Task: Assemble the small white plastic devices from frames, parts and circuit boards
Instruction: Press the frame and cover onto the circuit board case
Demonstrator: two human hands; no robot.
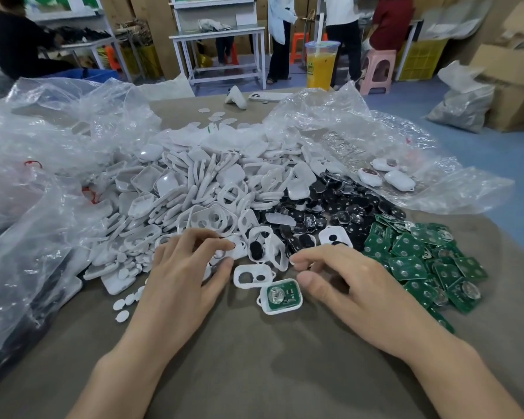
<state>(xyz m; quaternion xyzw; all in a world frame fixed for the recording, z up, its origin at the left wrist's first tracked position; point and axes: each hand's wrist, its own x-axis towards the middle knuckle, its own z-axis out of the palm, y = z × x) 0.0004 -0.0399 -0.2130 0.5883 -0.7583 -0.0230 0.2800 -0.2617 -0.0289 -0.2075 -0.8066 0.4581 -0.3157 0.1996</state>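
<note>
**Both hands at the near edge of the parts heap**

On the grey-brown cloth surface (254,373), an open white shell holding a green circuit board (280,296) lies between the hands. Behind it is a heap of white plastic frames (200,189). Black round parts (330,207) lie behind and to its right, and loose green circuit boards (421,258) to its right. The left hand (188,273) is left of the shell and the right hand (345,285) is right of it. Both have curled fingers, and I cannot tell whether either grips anything. A two-holed white frame (253,276) touches the shell's far edge.

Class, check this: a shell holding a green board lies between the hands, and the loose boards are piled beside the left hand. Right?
One slip: the head view shows the loose boards piled beside the right hand, not the left hand. The shell holding a green board lies between the hands.
</note>
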